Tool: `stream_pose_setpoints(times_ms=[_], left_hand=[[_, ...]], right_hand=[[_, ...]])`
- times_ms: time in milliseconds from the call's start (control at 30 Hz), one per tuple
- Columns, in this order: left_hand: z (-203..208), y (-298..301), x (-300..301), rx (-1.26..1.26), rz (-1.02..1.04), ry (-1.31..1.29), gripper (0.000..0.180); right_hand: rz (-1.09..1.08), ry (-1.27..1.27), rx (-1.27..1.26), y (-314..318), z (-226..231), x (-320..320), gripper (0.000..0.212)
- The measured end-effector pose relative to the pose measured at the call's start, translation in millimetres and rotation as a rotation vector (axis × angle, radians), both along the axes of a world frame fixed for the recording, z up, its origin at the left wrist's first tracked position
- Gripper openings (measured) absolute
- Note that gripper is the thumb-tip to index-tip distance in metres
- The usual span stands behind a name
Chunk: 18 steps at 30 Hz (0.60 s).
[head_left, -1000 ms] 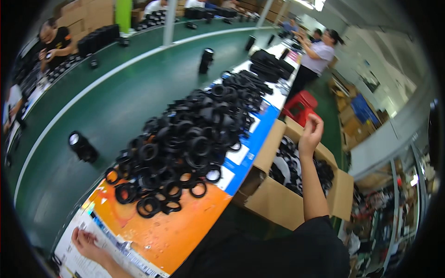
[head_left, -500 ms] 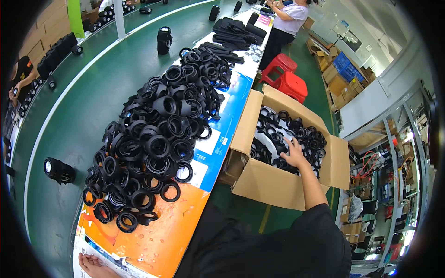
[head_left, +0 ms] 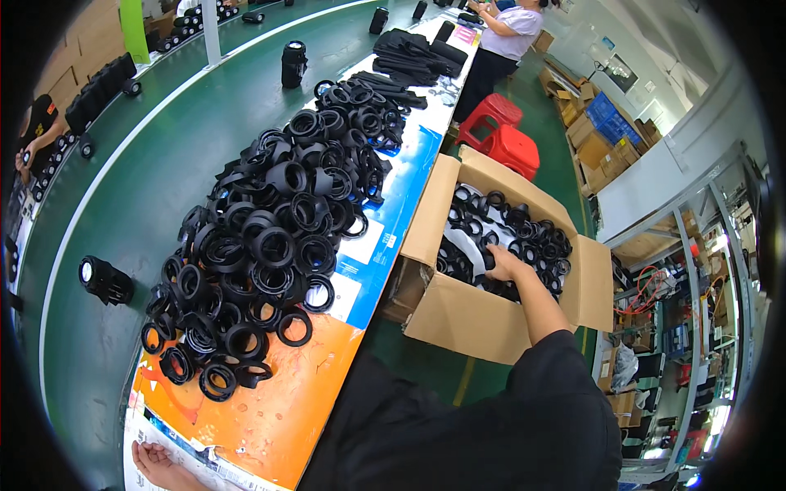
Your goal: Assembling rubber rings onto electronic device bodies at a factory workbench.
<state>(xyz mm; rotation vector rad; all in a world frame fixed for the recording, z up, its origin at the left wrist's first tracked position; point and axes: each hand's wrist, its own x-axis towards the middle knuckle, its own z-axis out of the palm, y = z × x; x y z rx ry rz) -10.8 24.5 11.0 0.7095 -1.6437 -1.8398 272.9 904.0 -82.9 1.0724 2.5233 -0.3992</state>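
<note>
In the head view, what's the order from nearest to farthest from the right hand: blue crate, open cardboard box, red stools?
From the right hand:
1. Open cardboard box: the hand is inside it.
2. Red stools: just beyond the box.
3. Blue crate: farther back, rightward.

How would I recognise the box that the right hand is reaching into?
Find the long table heaped with black rings. Just to its right, nearer the person than the red stools, stands an open cardboard box. Unlike the cardboard boxes farther back, it has the person's right hand inside, among black ring-shaped parts.
</note>
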Motion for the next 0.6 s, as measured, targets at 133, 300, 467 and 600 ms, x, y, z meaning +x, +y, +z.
stream_pose_setpoints(times_ms=[133, 300, 467, 600], left_hand=[[-7, -15, -3, 0.042, -0.040, -0.021, 0.019], [-7, -15, -5, 0.104, -0.098, 0.008, 0.018], [-5, -19, 2, 0.101, -0.085, 0.025, 0.020], [-10, -25, 2, 0.045, -0.084, 0.012, 0.033]], right_hand=[[-0.211, -0.099, -0.105, -5, 0, 10, 0.105], [-0.400, -0.154, -0.196, -29, 20, 18, 0.127], [-0.346, -0.193, -0.231, -63, 49, 2, 0.142], [-0.362, -0.089, -0.112, -51, -4, 21, 0.128]])
